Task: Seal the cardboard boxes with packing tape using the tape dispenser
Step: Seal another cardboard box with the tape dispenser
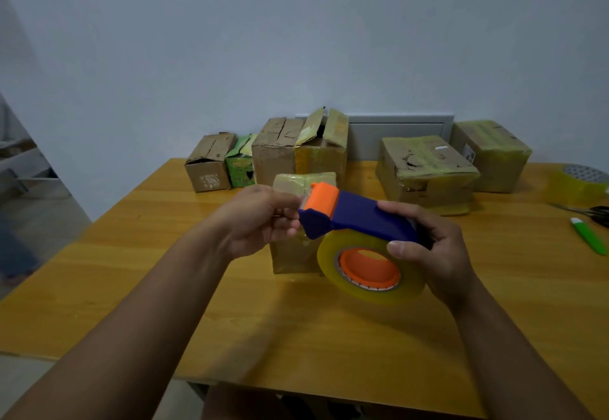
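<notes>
A yellow wooden bench (99, 287) stands against a plain pale wall (296, 24). Above its middle, the right hand (438, 254) grips the blue tape dispenser (356, 218) by its handle, while the left hand (260, 218) pinches the tape end at its orange head. A taped box (290, 254) sits just behind; more cardboard boxes (425, 169) line the wall. A spare tape roll (580, 185), scissors (596, 213) and a green cutter (590, 236) lie at the right edge.

glossy plastic tape dispenser (356, 218) in the right hand (431, 254); beyond it, creased matt cardboard boxes (276, 152); varnished wood table (296, 337).
</notes>
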